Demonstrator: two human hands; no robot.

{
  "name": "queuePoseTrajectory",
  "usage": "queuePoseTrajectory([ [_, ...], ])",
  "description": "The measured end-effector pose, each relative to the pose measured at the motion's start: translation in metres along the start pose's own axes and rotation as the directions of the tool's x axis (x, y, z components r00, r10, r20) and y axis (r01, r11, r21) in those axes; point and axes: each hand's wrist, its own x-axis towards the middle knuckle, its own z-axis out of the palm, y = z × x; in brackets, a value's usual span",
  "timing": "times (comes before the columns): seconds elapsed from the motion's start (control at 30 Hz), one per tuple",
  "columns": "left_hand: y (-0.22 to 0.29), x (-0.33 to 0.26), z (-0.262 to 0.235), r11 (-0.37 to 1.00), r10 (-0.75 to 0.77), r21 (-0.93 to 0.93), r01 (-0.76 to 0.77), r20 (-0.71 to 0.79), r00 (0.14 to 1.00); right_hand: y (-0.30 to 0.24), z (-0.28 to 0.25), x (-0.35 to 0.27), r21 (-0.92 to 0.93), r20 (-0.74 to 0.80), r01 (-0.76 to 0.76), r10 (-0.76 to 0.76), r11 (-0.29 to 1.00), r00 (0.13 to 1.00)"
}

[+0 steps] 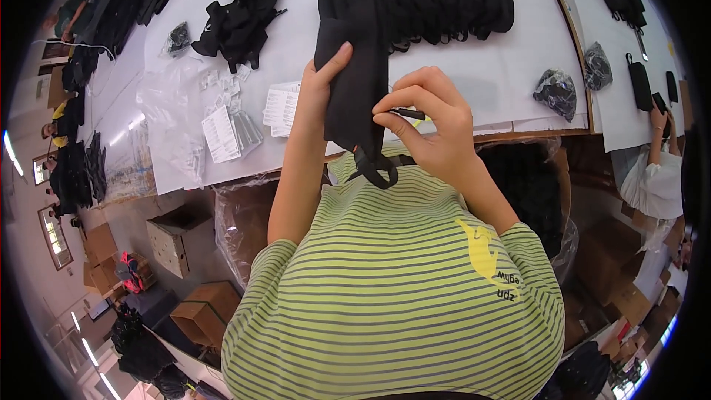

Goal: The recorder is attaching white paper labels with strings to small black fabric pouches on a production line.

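Observation:
My left hand (323, 83) is closed on a long black fabric pouch (357, 96), its thumb lying across the front. The pouch hangs upright before my chest, and a black strap loop (379, 172) dangles from its lower end. At the pouch's right edge, my right hand (444, 115) pinches a short black stick-like piece (409, 113). Whether that piece is attached to the pouch is unclear. Just beyond, a long row of similar black pouches (444, 4) lies overlapped on the white table.
The white table (481, 67) holds a heap of black fabric pieces (241, 18), white printed cards (222, 133), clear plastic bags (170, 118) and a bagged black bundle (555, 94). Cartons (207, 311) stand below at left. Another person's hand (658, 117) works at far right.

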Motion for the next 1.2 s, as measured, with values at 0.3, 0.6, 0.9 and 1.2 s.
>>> queuePoseTrajectory([
  [0.3,-0.017,-0.001,-0.011,0.994,0.075,-0.061,-0.09,-0.216,0.974,0.013,0.007,-0.022,-0.114,0.12,0.063,-0.05,0.991,0.992],
  [0.6,-0.018,-0.024,-0.003,0.986,0.006,0.162,-0.033,0.164,0.986,0.038,-0.017,0.03,-0.287,-0.324,0.072,-0.168,0.955,0.931],
  [0.9,-0.008,-0.001,-0.016,0.961,0.099,-0.26,-0.093,0.007,0.995,0.003,0.007,-0.005,0.077,0.243,-0.041,0.021,0.996,0.97],
  [1.2,-0.01,-0.028,0.006,0.988,0.085,0.122,-0.098,0.108,0.99,0.021,-0.02,0.038,-0.155,-0.258,-0.049,0.008,0.987,0.966],
])
